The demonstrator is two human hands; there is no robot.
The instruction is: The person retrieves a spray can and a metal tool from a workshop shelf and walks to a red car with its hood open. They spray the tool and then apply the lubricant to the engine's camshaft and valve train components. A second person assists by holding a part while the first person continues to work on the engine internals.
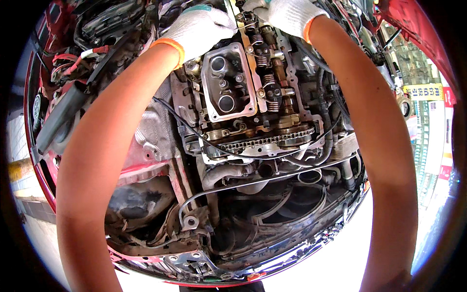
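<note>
Both my hands wear white knit gloves with orange cuffs and reach to the far side of an opened car engine. My left hand (200, 30) is closed, its fingers bunched beside the valve springs; what they grip is hidden. My right hand (292, 15) is curled over the far end of the spring row, partly cut off by the upper edge, and its grip does not show. Between and below them lie dark coil valve springs (261, 60), a camshaft (279, 73) and a silver rectangular housing (253, 111) with round openings. A timing chain (262, 142) crosses the engine's near end.
A black cable (194, 131) loops across the engine's near side, and a thin grey rod (253, 184) arches over the front bay. Corrugated hoses (327, 141) run along the right. Red bodywork (421, 29) rises at far right, near a yellow sign (424, 92).
</note>
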